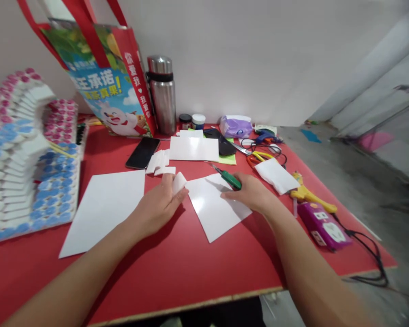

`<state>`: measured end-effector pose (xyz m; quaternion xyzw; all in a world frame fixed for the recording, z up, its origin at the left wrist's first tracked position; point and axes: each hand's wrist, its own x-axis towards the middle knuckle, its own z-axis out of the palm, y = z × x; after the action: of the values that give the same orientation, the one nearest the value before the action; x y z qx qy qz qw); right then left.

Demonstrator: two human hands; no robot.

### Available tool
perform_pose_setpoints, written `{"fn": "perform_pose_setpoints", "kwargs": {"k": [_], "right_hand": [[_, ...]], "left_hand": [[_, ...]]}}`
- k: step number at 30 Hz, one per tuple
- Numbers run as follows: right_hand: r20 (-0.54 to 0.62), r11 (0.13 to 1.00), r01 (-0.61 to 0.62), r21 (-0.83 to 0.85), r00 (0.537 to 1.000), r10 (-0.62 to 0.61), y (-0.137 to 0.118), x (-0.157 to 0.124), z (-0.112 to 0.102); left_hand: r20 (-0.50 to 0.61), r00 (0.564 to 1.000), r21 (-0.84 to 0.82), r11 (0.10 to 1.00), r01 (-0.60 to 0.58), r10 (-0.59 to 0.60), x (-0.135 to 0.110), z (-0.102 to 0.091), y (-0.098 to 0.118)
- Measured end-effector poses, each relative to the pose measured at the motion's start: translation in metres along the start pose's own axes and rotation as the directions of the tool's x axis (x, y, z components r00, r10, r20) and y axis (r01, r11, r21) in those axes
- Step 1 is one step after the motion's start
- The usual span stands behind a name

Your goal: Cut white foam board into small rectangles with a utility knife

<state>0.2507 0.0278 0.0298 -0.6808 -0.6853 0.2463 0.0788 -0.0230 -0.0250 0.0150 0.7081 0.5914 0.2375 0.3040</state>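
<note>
My left hand [163, 198] is closed on a small white block [179, 182], held just above the red table. My right hand [247, 190] grips a green-handled craft knife [230, 179], its thin blade pointing up and to the left. Beneath the right hand lies a glossy white sheet [211, 211], its left corner close to the left hand. Just beyond the left hand are several small white pieces [158, 160]. A larger white sheet [112, 204] lies to the left, partly behind my left forearm.
At the back stand a colourful shopping bag [105, 86] and a steel flask [163, 97]. A phone [142, 152] lies before them. Blue and pink craft pieces [27, 168] fill the left. A yellow glue gun [310, 195] and purple box [323, 227] with a cable lie right.
</note>
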Motion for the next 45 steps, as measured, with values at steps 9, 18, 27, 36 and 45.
{"fn": "perform_pose_setpoints", "kwargs": {"k": [9, 18, 27, 36, 45], "right_hand": [[0.031, 0.997, 0.04, 0.06, 0.999, -0.042, -0.007, -0.013, 0.005], [0.044, 0.996, 0.053, 0.068, 0.997, -0.056, -0.004, -0.012, 0.002], [0.034, 0.992, 0.068, 0.103, 0.997, -0.072, -0.006, -0.011, 0.005], [-0.232, 0.993, -0.048, -0.103, 0.972, 0.023, 0.012, -0.005, -0.012], [-0.206, 0.889, -0.054, -0.454, 0.977, -0.046, 0.007, -0.01, -0.002]], "left_hand": [[-0.023, 0.989, 0.479, 0.87, -0.12, 0.149, 0.03, 0.017, 0.027], [-0.043, 0.979, 0.312, 0.933, -0.177, 0.2, 0.023, 0.014, 0.003], [0.033, 0.985, 0.157, 0.972, -0.174, 0.171, 0.022, 0.002, 0.003], [-0.015, 0.954, 0.148, 0.944, -0.295, 0.3, 0.028, 0.01, -0.01], [-0.017, 0.932, 0.219, 0.911, -0.351, 0.363, 0.025, 0.02, -0.011]]}}
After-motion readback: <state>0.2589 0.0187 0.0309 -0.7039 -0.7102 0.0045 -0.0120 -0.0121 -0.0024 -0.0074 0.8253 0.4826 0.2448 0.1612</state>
